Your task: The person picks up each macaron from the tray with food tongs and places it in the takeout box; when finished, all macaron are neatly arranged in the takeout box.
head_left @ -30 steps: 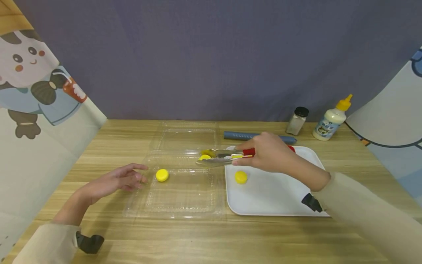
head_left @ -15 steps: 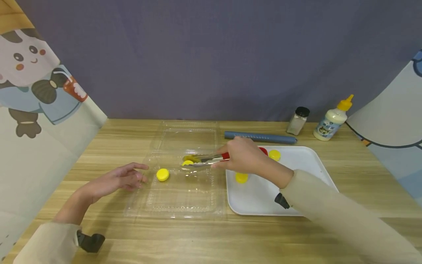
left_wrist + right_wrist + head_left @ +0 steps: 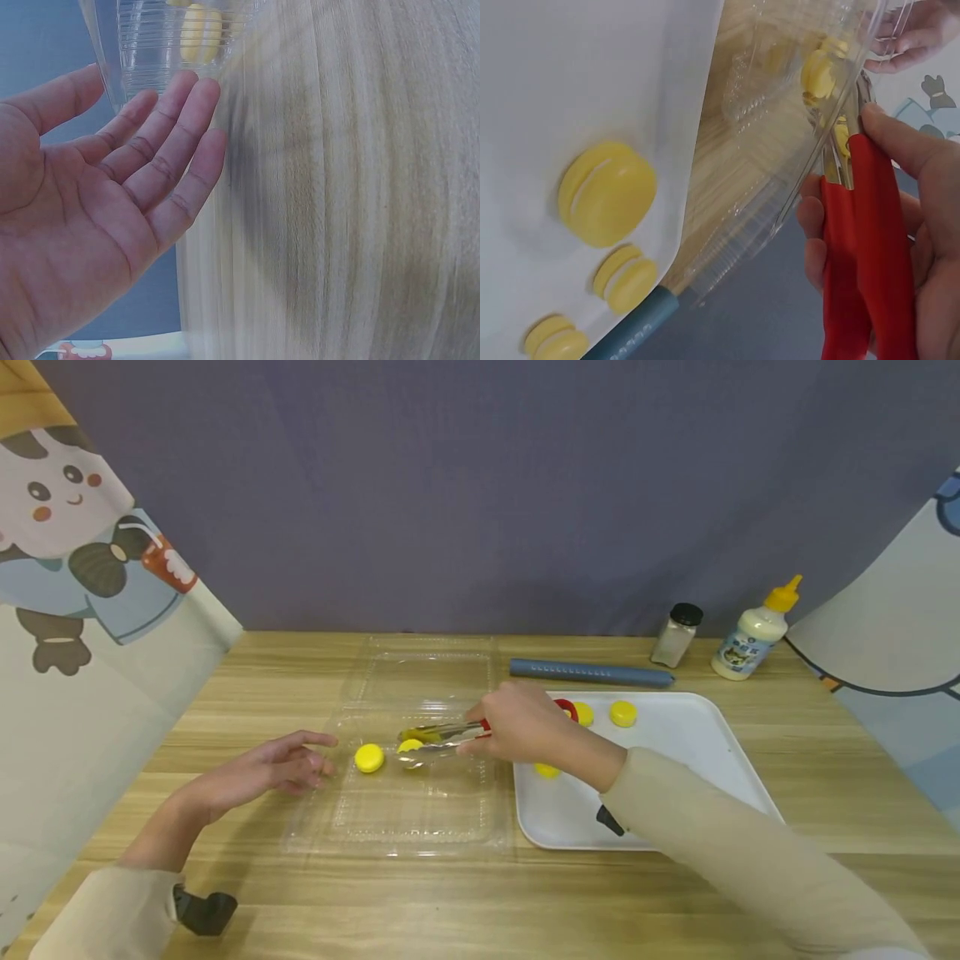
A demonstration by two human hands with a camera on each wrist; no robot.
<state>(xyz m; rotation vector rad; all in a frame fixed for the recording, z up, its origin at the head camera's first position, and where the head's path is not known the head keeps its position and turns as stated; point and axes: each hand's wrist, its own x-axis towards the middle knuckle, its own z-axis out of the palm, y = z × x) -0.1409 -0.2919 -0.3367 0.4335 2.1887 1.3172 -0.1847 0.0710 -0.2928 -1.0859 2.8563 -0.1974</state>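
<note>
Tongs (image 3: 881,217) pinching a yellow macaron (image 3: 410,746) in or just over the clear clamshell container (image 3: 401,845), right hand (image 3: 521,727) gripping their red handles (image 3: 841,262), left hand (image 3: 277,766) hovering alongside with fingers loose, another macaron (image 3: 369,758) sitting inside, three others (image 3: 623,713) resting on the white tray (image 3: 678,739)

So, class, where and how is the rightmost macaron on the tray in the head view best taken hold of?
Probably by the left and right edges of the rightmost macaron, coming down from the near side: it lies flat and round on the tray, its far side close to the rim, with a gap before the macaron to its left.
</note>
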